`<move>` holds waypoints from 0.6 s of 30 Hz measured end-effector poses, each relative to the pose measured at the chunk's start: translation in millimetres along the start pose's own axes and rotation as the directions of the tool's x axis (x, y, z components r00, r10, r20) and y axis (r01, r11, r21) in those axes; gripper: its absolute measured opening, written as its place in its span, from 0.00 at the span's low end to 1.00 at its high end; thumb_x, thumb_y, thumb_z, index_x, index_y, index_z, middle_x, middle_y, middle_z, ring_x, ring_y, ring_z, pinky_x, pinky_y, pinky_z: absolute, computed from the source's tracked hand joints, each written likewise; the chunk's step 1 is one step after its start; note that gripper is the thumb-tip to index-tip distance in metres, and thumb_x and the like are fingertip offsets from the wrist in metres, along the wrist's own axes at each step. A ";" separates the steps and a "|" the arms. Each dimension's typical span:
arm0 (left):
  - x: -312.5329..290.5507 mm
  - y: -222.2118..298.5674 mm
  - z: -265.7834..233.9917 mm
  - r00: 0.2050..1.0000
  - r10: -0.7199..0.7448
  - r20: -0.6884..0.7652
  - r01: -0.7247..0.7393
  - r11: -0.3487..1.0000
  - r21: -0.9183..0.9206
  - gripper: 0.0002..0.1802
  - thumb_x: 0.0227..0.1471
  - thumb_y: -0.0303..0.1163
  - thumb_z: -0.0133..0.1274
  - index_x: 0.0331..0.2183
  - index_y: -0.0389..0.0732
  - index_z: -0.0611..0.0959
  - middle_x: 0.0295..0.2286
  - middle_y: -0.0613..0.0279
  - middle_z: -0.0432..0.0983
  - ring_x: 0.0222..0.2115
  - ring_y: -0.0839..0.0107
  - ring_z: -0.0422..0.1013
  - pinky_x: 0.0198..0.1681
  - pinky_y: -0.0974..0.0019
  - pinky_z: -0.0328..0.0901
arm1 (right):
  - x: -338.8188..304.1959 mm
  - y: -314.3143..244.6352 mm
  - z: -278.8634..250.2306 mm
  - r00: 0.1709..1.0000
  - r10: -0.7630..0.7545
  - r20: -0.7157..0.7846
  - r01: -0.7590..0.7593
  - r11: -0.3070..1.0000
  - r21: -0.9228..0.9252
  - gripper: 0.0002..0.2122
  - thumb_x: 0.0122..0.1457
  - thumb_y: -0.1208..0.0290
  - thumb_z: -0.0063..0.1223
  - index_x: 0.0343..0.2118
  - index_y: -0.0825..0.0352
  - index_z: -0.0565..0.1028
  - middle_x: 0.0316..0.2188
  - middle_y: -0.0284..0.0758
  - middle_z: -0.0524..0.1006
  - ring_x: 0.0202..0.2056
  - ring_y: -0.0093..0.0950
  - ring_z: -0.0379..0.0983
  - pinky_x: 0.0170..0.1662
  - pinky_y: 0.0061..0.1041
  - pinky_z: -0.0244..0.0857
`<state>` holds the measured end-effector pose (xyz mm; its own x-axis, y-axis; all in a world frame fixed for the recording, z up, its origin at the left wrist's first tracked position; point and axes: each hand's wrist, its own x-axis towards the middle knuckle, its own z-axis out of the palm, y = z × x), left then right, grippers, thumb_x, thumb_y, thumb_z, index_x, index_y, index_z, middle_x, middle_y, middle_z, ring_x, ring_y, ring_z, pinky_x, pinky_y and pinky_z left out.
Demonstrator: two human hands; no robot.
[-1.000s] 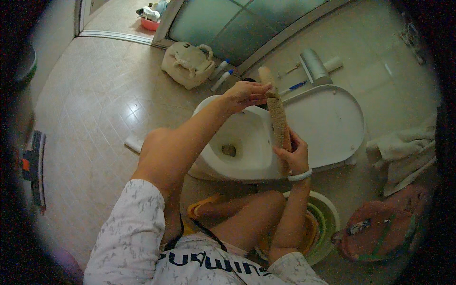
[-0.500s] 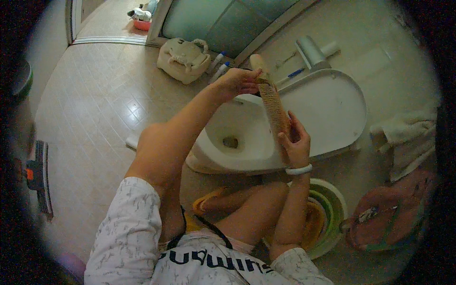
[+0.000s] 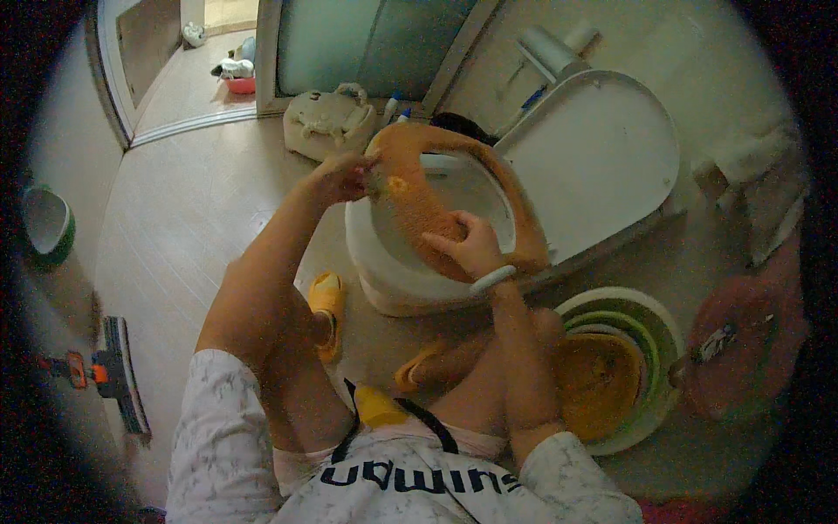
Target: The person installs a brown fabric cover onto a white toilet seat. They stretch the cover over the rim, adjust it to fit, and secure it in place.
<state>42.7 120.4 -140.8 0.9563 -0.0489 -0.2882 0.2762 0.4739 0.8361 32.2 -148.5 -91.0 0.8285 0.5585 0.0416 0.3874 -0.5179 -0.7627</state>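
Note:
An orange, fuzzy toilet seat cover [image 3: 410, 214] with a small flower motif lies over the white toilet bowl [image 3: 371, 249], its ring facing up. Along the cover's left side, my left hand [image 3: 347, 177] is closed on its edge; the fingertips are partly blurred. My right hand [image 3: 476, 249], wearing a white band on the wrist, pinches the near part of the ring between thumb and fingers. Through the ring's opening part of the bowl shows. Behind and to the right, the toilet lid [image 3: 602, 148] is raised.
Stacked basins [image 3: 668, 384] stand at my right beside a pink bag-like item [image 3: 742, 358]. A cream stool [image 3: 327, 122] and bottles stand by the glass door [image 3: 327, 44]. A squeegee-like floor tool [image 3: 122, 375] is at left. My yellow slippers [image 3: 326, 314] rest on the floor.
The seat cover, seen nearly edge-on before, has been turned and lowered so its orange face shows over the bowl. Both hands moved left and down with it, and the view shifted.

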 end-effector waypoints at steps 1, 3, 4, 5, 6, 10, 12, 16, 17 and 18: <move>1.2 -10.1 -13.8 0.998 -0.049 -0.032 0.050 0.998 0.023 0.15 0.40 0.44 0.56 0.21 0.45 0.73 0.14 0.71 0.64 0.17 0.76 0.62 0.19 0.75 0.58 | -4.2 -3.0 12.1 1.000 -0.022 -0.004 0.022 1.000 -0.002 0.21 0.42 0.65 0.61 0.36 0.74 0.70 0.32 0.38 0.74 0.33 0.24 0.71 0.38 0.22 0.65; 8.2 -25.8 -28.9 0.995 -0.085 -0.061 0.090 0.993 0.081 0.14 0.40 0.44 0.57 0.20 0.45 0.73 0.13 0.70 0.64 0.15 0.77 0.60 0.17 0.75 0.56 | -4.7 -0.5 22.6 1.000 -0.002 0.010 0.003 1.000 -0.013 0.21 0.41 0.64 0.61 0.36 0.73 0.70 0.32 0.39 0.74 0.34 0.27 0.71 0.39 0.23 0.65; 13.4 -35.7 -31.4 0.996 -0.076 -0.046 0.081 0.989 0.123 0.14 0.40 0.43 0.57 0.19 0.45 0.72 0.13 0.70 0.64 0.14 0.77 0.59 0.16 0.75 0.56 | -6.3 10.1 27.9 1.000 -0.002 -0.017 0.001 0.999 -0.044 0.22 0.40 0.63 0.62 0.36 0.73 0.71 0.32 0.40 0.74 0.34 0.28 0.71 0.39 0.24 0.65; 18.5 -43.0 -39.7 0.997 -0.062 -0.042 0.069 0.983 0.171 0.14 0.40 0.43 0.57 0.18 0.45 0.72 0.12 0.70 0.64 0.13 0.77 0.58 0.15 0.75 0.55 | -4.5 18.2 35.7 0.999 -0.011 -0.040 0.009 0.998 -0.066 0.22 0.40 0.62 0.62 0.35 0.73 0.71 0.32 0.41 0.74 0.34 0.29 0.72 0.39 0.24 0.65; 27.6 -48.9 -45.0 0.992 -0.086 -0.088 0.103 0.970 0.221 0.15 0.39 0.42 0.57 0.17 0.45 0.72 0.12 0.69 0.64 0.12 0.77 0.58 0.14 0.74 0.54 | -4.9 21.6 37.1 0.998 -0.021 -0.055 0.015 0.994 -0.104 0.23 0.39 0.61 0.62 0.35 0.73 0.71 0.32 0.41 0.74 0.34 0.31 0.72 0.39 0.25 0.64; 63.2 -60.3 -114.6 0.982 -0.046 -0.184 0.090 0.967 0.238 0.15 0.38 0.39 0.58 0.14 0.42 0.73 0.13 0.64 0.67 0.12 0.75 0.62 0.13 0.70 0.56 | 14.1 21.3 58.0 0.994 -0.106 -0.010 0.102 0.978 -0.184 0.26 0.38 0.57 0.62 0.36 0.72 0.70 0.33 0.45 0.73 0.35 0.37 0.71 0.40 0.29 0.64; 74.1 -71.3 -95.8 0.980 -0.029 -0.196 0.066 0.980 0.186 0.14 0.36 0.38 0.59 0.15 0.39 0.75 0.15 0.61 0.69 0.14 0.73 0.65 0.15 0.68 0.59 | 6.4 35.0 59.9 0.996 -0.087 -0.002 0.084 0.970 -0.229 0.27 0.38 0.54 0.61 0.37 0.71 0.69 0.34 0.45 0.72 0.37 0.38 0.69 0.41 0.31 0.63; 72.0 -69.3 -46.7 0.873 0.225 -0.433 0.105 0.780 0.617 0.17 0.33 0.37 0.60 0.23 0.31 0.78 0.20 0.55 0.73 0.21 0.68 0.71 0.20 0.63 0.64 | -8.2 51.4 63.4 0.992 -0.124 0.031 0.128 0.961 -0.245 0.31 0.39 0.50 0.58 0.42 0.69 0.66 0.37 0.45 0.71 0.40 0.39 0.67 0.43 0.33 0.61; 68.0 -70.1 -32.8 0.830 0.332 -0.448 0.053 0.753 0.656 0.18 0.33 0.36 0.59 0.24 0.30 0.77 0.21 0.54 0.74 0.22 0.66 0.71 0.22 0.63 0.64 | -11.2 56.5 64.0 0.988 -0.145 0.060 0.155 0.961 -0.227 0.33 0.39 0.49 0.57 0.43 0.69 0.64 0.37 0.44 0.70 0.40 0.39 0.67 0.43 0.33 0.60; 63.2 -70.0 -19.6 0.773 0.437 -0.459 0.012 0.714 0.700 0.19 0.33 0.35 0.59 0.25 0.28 0.77 0.23 0.53 0.74 0.23 0.65 0.71 0.24 0.63 0.65 | -14.9 61.0 70.4 0.988 -0.152 0.035 0.156 0.946 -0.285 0.33 0.39 0.48 0.57 0.43 0.69 0.64 0.37 0.44 0.69 0.40 0.39 0.66 0.43 0.33 0.60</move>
<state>82.0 101.5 -226.7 0.8162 0.5734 -0.0714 0.2754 -0.2774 0.9205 15.0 -142.7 -183.5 0.7450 0.6534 0.1344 0.6108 -0.5872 -0.5311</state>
